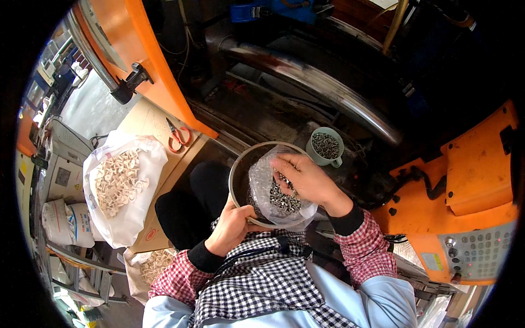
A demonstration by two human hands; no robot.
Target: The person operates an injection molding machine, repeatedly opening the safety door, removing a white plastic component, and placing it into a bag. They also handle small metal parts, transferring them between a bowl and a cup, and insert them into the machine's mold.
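Note:
My left hand (232,227) grips the near left rim of a round metal bowl (237,180), thumb over the edge, holding it at my lap. Inside the bowl lies a clear plastic bag (261,183), its mouth spread over the near rim. Small silvery metal parts (285,203) fill the bag. My right hand (306,177) reaches into the bag from the right, fingers curled down on the parts; some fingertips are hidden among them. Just beyond the bowl stands a pale green cup (337,160) holding more such metal parts (325,146).
Left of me, a white sack (153,164) of cream-coloured pieces (117,183) lies on cardboard (158,128) with red-handled cutters (178,136). An orange machine door (164,71) stands behind. A shiny metal bar (328,90) crosses ahead. On the right is an orange control panel (476,251).

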